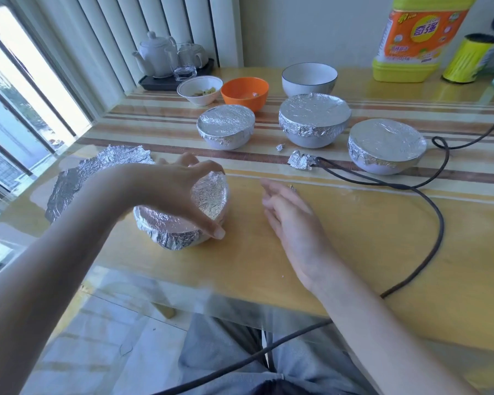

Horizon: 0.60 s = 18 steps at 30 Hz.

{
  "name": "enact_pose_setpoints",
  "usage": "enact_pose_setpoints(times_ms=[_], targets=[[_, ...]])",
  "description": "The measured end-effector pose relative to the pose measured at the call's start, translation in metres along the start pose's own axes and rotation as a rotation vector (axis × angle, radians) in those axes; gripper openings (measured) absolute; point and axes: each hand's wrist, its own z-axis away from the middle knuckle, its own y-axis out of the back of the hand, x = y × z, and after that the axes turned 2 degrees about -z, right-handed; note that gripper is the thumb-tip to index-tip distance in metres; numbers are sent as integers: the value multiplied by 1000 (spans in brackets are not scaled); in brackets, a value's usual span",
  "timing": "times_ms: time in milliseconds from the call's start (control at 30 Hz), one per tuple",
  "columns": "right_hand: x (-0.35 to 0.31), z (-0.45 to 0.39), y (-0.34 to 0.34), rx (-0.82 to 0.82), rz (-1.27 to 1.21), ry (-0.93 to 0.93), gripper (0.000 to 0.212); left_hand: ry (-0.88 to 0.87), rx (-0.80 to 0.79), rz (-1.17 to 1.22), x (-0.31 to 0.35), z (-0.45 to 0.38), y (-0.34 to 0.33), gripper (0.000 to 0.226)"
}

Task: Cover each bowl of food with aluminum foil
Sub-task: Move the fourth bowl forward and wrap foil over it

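Head view: left hand [183, 183] grips, half hides foil-covered bowl [180, 220]; right hand [288, 212] open, blurred.

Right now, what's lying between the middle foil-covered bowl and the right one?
In the head view, a crumpled foil scrap and a smaller bit lie near the front of that gap, beside the black cable.

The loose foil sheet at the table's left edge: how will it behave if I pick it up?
The loose foil sheet looks thin and already crumpled, so it will likely flop and crease further rather than stay flat. It probably weighs almost nothing. Its ragged edge suggests it tears easily, so lifting it gently from two sides seems wise.
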Motion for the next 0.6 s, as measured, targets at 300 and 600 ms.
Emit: enact_pose_setpoints(times_ms=[300, 600], targets=[[19, 15, -11, -124, 261, 158, 48, 110, -69, -16, -9, 20, 8, 128], [19, 11, -16, -52, 289, 223, 42, -184, -50, -111, -10, 6, 2, 128]])
